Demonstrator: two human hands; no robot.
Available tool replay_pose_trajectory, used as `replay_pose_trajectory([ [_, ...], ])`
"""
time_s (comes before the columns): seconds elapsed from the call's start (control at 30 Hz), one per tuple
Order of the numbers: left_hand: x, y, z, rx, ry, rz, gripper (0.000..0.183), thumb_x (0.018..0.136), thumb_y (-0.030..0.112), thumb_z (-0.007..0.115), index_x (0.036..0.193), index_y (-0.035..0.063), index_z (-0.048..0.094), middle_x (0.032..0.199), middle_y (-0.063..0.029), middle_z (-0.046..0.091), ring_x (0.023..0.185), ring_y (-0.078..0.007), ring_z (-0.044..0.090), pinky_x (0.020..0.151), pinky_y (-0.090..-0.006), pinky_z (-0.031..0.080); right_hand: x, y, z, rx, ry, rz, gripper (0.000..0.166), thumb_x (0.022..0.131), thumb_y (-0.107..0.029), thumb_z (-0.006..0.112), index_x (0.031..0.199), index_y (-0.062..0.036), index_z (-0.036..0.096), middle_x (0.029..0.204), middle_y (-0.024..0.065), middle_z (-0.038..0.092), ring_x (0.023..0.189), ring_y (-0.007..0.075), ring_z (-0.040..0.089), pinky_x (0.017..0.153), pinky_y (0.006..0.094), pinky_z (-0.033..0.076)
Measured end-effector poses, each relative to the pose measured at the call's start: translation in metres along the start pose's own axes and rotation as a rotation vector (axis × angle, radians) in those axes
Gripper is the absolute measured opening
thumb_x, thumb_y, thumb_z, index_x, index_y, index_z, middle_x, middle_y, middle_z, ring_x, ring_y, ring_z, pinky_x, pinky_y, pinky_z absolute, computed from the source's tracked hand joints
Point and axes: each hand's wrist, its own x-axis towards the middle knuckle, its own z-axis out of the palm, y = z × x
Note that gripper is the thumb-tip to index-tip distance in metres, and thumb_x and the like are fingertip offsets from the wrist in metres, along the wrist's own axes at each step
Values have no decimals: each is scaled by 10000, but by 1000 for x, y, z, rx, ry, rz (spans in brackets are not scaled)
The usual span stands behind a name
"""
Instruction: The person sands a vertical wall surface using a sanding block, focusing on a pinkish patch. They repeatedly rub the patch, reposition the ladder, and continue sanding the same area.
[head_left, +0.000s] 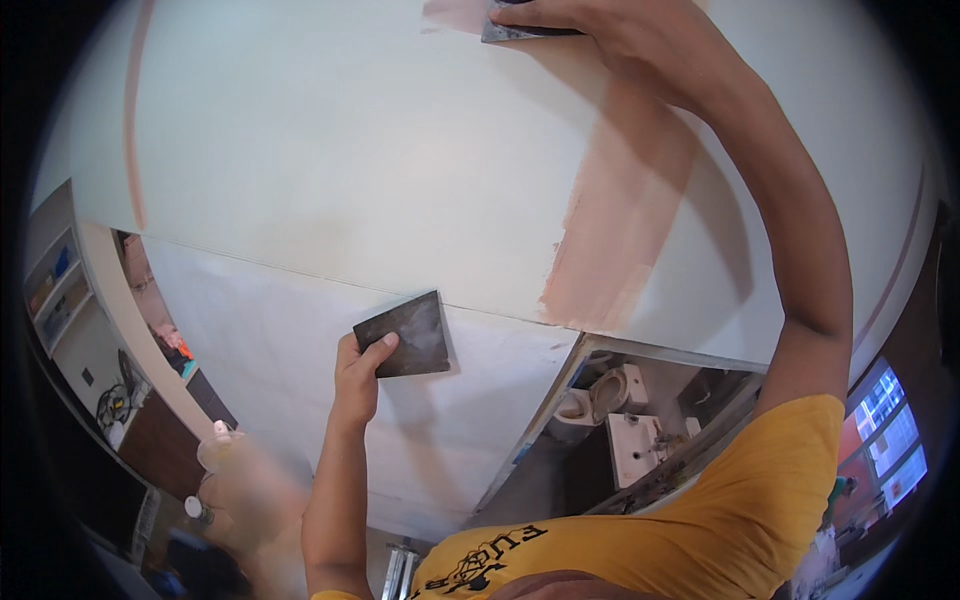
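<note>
My left hand (367, 367) pinches a dark, flat square plate (409, 337), its thumb across the face, in front of the white wall just below a thin horizontal seam. Raised at the top edge of the view, my right hand (562, 19) grips a flat metal-edged spreading tool (510, 30) against the wall; the tool is partly cut off by the frame. Under it a broad pinkish band of coating (615, 217) runs down the white wall (375, 135) to the seam. Another pinkish smear lies beside the tool at the top.
At lower right, an opening shows a white washbasin (630, 450) and toilets (611, 390). To the left stand shelves (56, 300), a brown cabinet (161, 442) and a narrow doorway. A metal ladder-like frame (400, 574) is below me. A window (889, 435) is at far right.
</note>
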Motion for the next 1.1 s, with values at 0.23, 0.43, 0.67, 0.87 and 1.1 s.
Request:
replay_pose_trajectory([
  [0.23,0,-1,-4,30,10,-40,265,908,197,645,1027,-31,709,926,-36,703,869,-115,610,841,-271,458,-52,16,14,5,30,83,340,986,-297,514,1293,-379,637,1397,-138,589,1373,188,457,1208,587,187],
  [0.43,0,6,-6,53,-105,-39,243,928,166,620,1032,-32,713,931,-25,705,864,-106,612,828,-269,466,-85,9,-10,70,-135,291,331,979,-295,529,1269,-405,644,1411,-175,567,1400,183,416,1226,583,149],
  [0.67,6,7,-4,80,-103,-6,232,918,159,618,1013,-29,717,912,-16,700,845,-105,602,826,-275,465,-7,-4,-34,51,105,33,306,972,-210,538,1203,-343,688,1334,-105,627,1363,206,464,1236,598,126],
  [0.87,7,-4,-10,24,-75,-57,228,896,182,626,959,-19,712,893,-20,695,830,-108,597,812,-276,462,86,-45,-47,-108,-321,-119,198,945,-216,587,994,-117,750,1107,49,722,1221,233,584,1194,658,228],
  [1.1,6,-7,-13,56,-5,-56,224,892,198,637,922,-12,709,853,-15,679,806,-103,583,795,-264,451,28,-24,-55,78,-141,-42,204,939,-244,601,1033,-130,741,1138,49,712,1220,211,581,1206,651,206],
])
